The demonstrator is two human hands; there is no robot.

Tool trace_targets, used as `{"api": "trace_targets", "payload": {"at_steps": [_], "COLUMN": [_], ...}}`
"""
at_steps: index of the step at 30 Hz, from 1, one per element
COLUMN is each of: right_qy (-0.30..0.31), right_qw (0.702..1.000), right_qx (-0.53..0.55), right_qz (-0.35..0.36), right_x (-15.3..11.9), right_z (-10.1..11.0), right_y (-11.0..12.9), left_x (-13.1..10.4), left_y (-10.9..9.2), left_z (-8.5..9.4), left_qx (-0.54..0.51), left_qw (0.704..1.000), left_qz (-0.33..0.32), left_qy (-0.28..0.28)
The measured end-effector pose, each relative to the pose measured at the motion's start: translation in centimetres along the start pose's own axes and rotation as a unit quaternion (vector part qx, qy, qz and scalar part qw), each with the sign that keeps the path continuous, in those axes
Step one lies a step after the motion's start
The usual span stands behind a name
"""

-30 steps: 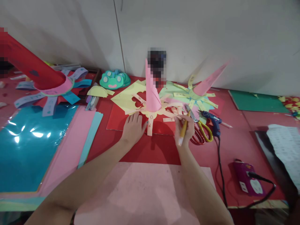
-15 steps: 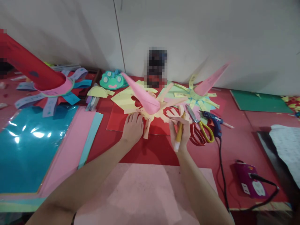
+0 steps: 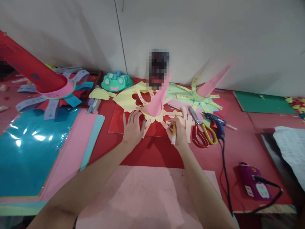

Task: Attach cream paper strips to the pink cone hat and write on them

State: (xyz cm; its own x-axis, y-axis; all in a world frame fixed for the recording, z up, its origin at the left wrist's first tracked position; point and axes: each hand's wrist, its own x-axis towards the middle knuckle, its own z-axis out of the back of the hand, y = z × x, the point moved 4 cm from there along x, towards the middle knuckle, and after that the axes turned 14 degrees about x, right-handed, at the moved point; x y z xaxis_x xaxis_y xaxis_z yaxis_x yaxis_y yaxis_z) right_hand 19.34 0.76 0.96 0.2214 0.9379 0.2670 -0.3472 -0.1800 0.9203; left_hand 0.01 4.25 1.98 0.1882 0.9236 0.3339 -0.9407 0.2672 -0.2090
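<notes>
A pink paper cone (image 3: 157, 103) stands on a pale yellow scalloped paper base (image 3: 154, 118), with marked peach strips fanning out around it. At the left edge of this base lies my left hand (image 3: 132, 127), fingers spread and thumb beside a strip. My right hand (image 3: 179, 133) grips a yellow marker (image 3: 174, 131) over the strips on the right side; its tip is hard to make out. Loose peach paper strips (image 3: 188, 122) lie just past the right hand. Scissors (image 3: 205, 135) with red and yellow handles rest close by.
A glue gun (image 3: 218, 124) with a cord lies right of the scissors, and a purple power box (image 3: 254, 183) sits nearer the front. Another pink cone (image 3: 213, 83) stands behind. A green frog cutout (image 3: 115, 82) and blue plastic-wrapped sheets (image 3: 35, 152) are on the left.
The cone has swung from leaning left to nearly upright, and its base with strips has turned. My right hand has moved left with the marker; my left hand's fingers have spread.
</notes>
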Motion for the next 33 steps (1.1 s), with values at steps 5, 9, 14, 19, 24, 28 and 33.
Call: {"api": "trace_targets", "payload": {"at_steps": [5, 9, 14, 19, 24, 28, 33], "right_qy": [0.060, 0.075, 0.095, 0.106, 0.110, 0.113, 0.095], "right_qw": [0.993, 0.982, 0.968, 0.964, 0.963, 0.964, 0.973], "right_qx": [-0.100, -0.162, -0.217, -0.234, -0.238, -0.233, -0.205], "right_qz": [0.034, 0.057, 0.085, 0.075, 0.067, 0.058, 0.043], "right_x": [-0.2, -0.3, -0.7, -0.8, -0.8, -0.9, -1.0], "right_z": [0.0, -0.4, -0.7, -0.9, -0.9, -1.0, -1.2], "right_y": [0.4, 1.2, 1.9, 2.0, 1.9, 2.0, 1.8], "left_x": [0.0, 0.1, 0.1, 0.0, -0.1, -0.1, 0.3], "left_y": [0.0, -0.1, -0.4, -0.6, -1.0, -1.2, -0.7], "left_z": [0.1, -0.1, -0.2, -0.7, -0.6, -0.4, -0.6], "left_qx": [-0.014, 0.020, 0.060, 0.032, -0.029, -0.075, -0.109], "left_qw": [1.000, 1.000, 0.996, 0.995, 0.989, 0.983, 0.986], "left_qz": [0.001, -0.006, -0.042, -0.071, -0.111, -0.118, -0.072], "left_qy": [-0.011, 0.010, 0.046, 0.067, 0.089, 0.122, 0.103]}}
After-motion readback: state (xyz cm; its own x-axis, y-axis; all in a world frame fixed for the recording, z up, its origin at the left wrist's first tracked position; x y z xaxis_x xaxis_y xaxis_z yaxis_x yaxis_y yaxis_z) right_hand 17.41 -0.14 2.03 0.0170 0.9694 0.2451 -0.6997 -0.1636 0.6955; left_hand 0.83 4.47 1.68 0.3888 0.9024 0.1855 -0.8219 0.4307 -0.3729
